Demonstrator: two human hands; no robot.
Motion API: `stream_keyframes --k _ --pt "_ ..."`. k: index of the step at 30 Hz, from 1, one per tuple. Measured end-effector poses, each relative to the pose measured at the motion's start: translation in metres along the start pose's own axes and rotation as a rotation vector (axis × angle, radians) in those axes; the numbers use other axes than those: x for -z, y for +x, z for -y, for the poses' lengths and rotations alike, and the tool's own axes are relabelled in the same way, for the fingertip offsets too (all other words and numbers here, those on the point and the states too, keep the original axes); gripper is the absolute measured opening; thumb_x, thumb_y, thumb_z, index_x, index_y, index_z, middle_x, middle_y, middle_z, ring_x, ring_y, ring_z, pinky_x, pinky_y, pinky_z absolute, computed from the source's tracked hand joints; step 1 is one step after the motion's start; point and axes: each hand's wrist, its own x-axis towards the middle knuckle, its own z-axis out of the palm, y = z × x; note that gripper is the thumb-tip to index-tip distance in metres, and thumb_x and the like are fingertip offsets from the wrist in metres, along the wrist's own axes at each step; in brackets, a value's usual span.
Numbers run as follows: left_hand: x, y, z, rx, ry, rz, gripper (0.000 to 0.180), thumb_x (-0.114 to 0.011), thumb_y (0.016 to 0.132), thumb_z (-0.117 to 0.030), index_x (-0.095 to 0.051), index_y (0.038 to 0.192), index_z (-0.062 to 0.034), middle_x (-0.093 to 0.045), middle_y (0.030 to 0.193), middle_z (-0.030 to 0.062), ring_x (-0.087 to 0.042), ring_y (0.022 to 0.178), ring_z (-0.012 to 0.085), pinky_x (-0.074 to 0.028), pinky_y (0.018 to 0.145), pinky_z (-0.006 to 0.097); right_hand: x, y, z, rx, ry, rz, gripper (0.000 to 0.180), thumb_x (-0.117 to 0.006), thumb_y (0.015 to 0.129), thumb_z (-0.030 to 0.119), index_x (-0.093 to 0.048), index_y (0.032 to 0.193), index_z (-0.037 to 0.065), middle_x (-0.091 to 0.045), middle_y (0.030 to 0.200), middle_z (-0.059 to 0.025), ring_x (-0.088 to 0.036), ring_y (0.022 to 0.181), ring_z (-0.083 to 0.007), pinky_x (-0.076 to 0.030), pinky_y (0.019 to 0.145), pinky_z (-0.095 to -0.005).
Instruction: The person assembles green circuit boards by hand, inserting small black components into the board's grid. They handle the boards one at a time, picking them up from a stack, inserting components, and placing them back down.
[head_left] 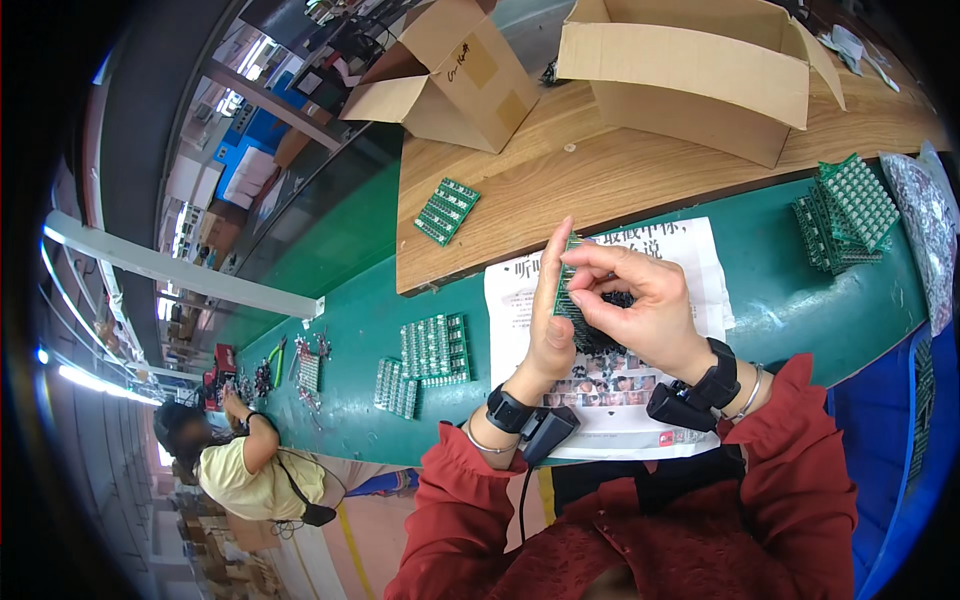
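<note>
Along the smooth green benchtop point(350, 365) lies a thin printed newspaper point(508, 325); above it my left hand point(548, 335), fingers straight, holds a flat circuit board point(566, 288) on edge — my right hand point(650, 300) bunches fingertips there, pinching what I cannot tell — over heaped black parts point(600, 341).

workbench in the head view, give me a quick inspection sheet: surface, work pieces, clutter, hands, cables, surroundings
surface: green bench, newspaper under the hands, wooden panel beyond
work pieces: green board in the left hand; black parts on the newspaper; more boards left and right
clutter: two cardboard boxes, plastic bag far right
hands: left upright along the board; right hand fingertips at its face, grip unclear
cables: dark cable near the left sleeve
surroundings: co-worker in yellow, left
</note>
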Motion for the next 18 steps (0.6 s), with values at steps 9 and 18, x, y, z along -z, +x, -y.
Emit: stream_keyframes --k 9,18 --pt "-0.004 -0.001 -0.001 0.041 -0.266 -0.046 0.113 -0.035 0.073 -0.085 -0.019 0.144 0.001 -0.042 0.128 0.0182 -0.045 0.119 0.0251 -0.038 0.1 0.037 0.003 0.0 -0.001 0.171 -0.13 -0.024 0.032 -0.065 0.071 -0.009 -0.066 0.101 0.001 -0.063 0.081 -0.0072 -0.063 0.071 -0.0143 -0.053 0.075 -0.0279" --pt "-0.008 0.002 -0.008 0.094 -0.234 -0.105 0.119 -0.032 0.067 -0.091 -0.018 0.144 -0.0021 -0.048 0.123 0.0163 -0.05 0.111 0.0239 -0.04 0.097 0.036 0.001 0.0 -0.003 0.079 -0.122 0.015 0.039 -0.064 0.07 -0.009 -0.065 0.108 0.003 -0.063 0.079 -0.0062 -0.063 0.069 -0.0127 -0.053 0.085 -0.0313"
